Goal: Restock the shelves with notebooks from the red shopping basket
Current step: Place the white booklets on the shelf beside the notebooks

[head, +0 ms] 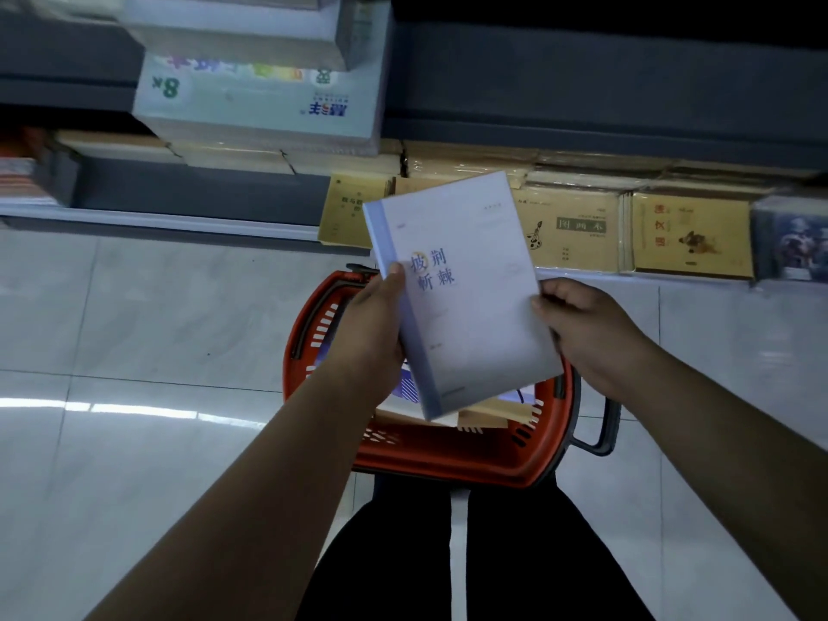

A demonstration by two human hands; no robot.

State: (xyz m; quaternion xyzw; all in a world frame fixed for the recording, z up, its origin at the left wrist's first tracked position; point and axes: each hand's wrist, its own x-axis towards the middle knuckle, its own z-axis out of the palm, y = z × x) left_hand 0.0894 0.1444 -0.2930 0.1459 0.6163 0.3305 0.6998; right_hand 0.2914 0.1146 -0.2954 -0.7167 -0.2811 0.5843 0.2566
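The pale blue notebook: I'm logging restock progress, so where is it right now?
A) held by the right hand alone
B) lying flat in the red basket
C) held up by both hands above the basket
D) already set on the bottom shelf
C: the left hand grips the spine edge of the pale blue notebook and the right hand its opposite edge, above the red basket.

Pale lilac notebook (466,307) with blue spine, red basket (448,459), yellow exercise books (692,235).

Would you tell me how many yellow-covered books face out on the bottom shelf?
3: one partly behind the held notebook, one right of it, one further right. More may be hidden.
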